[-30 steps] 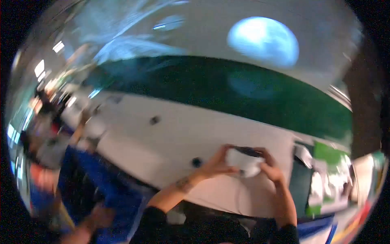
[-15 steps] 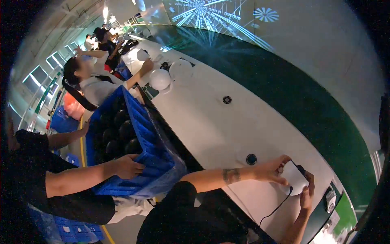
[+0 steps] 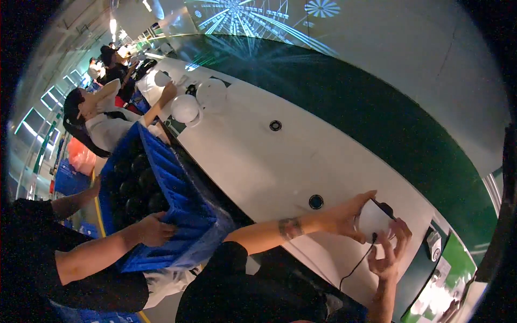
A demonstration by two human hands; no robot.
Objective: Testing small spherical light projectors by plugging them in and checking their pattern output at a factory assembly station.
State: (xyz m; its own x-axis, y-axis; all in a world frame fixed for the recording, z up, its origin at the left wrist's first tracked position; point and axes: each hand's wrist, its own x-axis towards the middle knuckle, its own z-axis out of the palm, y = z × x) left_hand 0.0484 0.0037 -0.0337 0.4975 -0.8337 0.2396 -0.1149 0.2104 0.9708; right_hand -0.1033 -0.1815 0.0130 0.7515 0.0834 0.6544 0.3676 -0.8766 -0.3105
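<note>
My left hand [image 3: 344,216] grips a small white rounded device [image 3: 372,219] from its left side, above the white table [image 3: 253,161]. My right hand [image 3: 390,252] cups the same device from below and the right, fingers spread against it. A thin black cable [image 3: 355,266] hangs down from the device between my arms. A dark part shows at the device's top edge. A black round hole [image 3: 316,202] in the table lies just left of my left hand.
A person in black at the left holds a blue crate [image 3: 177,210] full of dark round objects against the table edge. Farther along, another person [image 3: 102,121] reaches toward white domes [image 3: 186,107]. A second black hole [image 3: 276,125] sits mid-table. A green wall band runs behind.
The view has swung from a blurred look with my hands in the middle to a tilted one with them at the lower right. Both hands have kept hold of the white device.
</note>
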